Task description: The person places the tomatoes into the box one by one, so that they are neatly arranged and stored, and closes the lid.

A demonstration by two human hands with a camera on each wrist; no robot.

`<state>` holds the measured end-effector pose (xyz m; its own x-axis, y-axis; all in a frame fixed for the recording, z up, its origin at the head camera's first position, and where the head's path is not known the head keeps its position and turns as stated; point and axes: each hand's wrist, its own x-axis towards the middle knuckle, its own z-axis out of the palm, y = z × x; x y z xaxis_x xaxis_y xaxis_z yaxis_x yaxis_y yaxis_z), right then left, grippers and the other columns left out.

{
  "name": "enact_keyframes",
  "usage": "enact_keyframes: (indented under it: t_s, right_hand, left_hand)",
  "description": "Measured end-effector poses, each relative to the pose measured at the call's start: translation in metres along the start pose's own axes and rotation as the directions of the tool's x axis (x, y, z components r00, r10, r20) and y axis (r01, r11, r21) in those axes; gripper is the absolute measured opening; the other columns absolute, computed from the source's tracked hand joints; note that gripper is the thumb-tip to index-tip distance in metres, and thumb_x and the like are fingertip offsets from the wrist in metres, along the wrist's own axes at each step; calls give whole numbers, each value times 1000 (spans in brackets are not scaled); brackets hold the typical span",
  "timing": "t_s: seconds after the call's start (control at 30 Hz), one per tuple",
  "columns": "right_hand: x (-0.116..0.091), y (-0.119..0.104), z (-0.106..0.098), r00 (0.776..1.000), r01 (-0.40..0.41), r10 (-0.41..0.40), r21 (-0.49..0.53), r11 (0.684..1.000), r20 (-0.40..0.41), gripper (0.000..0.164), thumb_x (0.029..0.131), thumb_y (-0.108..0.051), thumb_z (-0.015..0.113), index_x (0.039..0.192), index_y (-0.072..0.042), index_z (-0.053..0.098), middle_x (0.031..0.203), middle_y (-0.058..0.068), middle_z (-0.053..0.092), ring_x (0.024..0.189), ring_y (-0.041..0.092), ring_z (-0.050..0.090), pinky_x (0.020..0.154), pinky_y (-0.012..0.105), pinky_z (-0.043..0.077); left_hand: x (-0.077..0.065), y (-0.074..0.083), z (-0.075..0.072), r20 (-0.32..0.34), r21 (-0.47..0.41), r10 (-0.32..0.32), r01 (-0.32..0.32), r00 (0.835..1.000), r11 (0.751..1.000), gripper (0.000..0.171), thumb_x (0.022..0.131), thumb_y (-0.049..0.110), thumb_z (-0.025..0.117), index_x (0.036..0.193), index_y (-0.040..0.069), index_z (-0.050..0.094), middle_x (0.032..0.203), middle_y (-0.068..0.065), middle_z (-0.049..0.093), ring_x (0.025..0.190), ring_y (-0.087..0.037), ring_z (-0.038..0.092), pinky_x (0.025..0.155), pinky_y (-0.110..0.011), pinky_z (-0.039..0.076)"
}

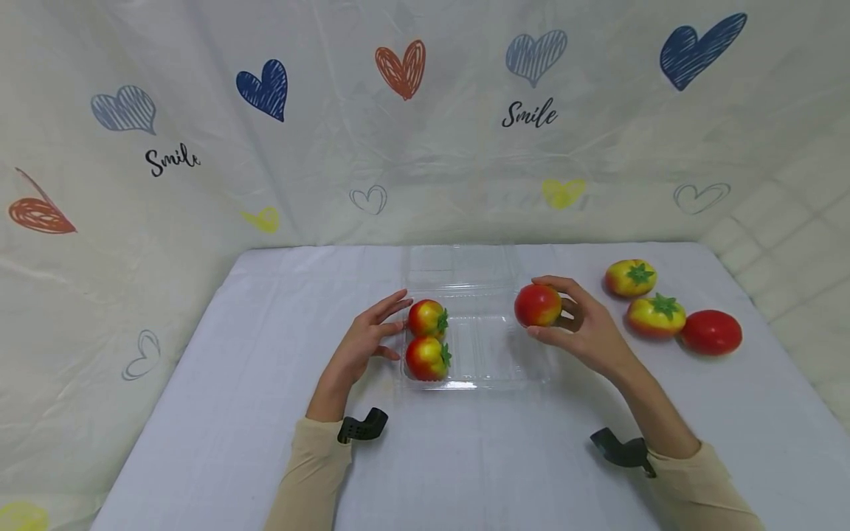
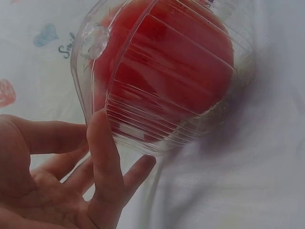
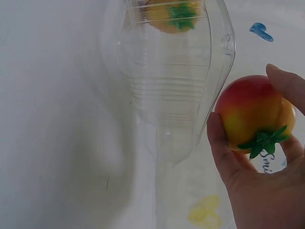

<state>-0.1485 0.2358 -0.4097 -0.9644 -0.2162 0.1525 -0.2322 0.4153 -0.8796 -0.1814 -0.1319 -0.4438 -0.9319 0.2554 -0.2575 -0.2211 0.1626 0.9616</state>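
A clear plastic clamshell box [image 1: 474, 383] lies with its lid [image 1: 458, 265] folded back. Two red-and-yellow toy tomatoes [image 1: 426, 359] with green leaf tops sit side by side along its left end. My left hand [image 1: 365, 339] is at that end, fingers spread and fairly straight; in the left wrist view fingertips [image 2: 99, 121] touch the box's side wall, and red shows through the plastic. Between thumb and fingers my right hand [image 1: 587, 328] holds another toy tomato [image 3: 252, 114] over the box's right end, its green leaf top toward the palm.
On the right of the white-covered table [image 1: 252, 383] lie two yellow-and-red toy tomatoes [image 1: 631, 278] and a plain red one [image 1: 710, 332], close together. Behind the table hangs a pale curtain [image 1: 458, 147] printed with hearts.
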Motion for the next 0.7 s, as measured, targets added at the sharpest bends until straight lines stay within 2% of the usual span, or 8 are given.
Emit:
enact_keyframes:
  t_s: [0.27,0.53,0.7]
  right_hand:
    - [3,0,4,998,59,-61,62,996,18,75,90,-7,78,156,-18,43,159,15,42,139,50,50,94,8,51]
    - [7,-1,7,998,1,-2,20,1000,64,77,93,-20,78,159,-29,40,162,13,40,139,48,53,94,11,53]
    - [8,-2,8,998,9,-11,34,999,68,75,92,-18,79,157,-26,42,160,12,43,136,47,55,93,12,54]
  left_hand:
    - [-1,1,0,0,2,-1,1,1000,1000,59,105,15,55,160,29,42,163,-1,48,137,-36,55,66,-25,61]
    - [-1,0,0,4,-1,0,0,1000,1000,58,105,14,54,160,28,42,163,-2,48,139,-37,54,66,-24,61]
    - [-1,1,0,9,2,1,-1,1000,1000,58,106,14,54,161,28,41,163,-2,48,141,-37,53,67,-24,61]
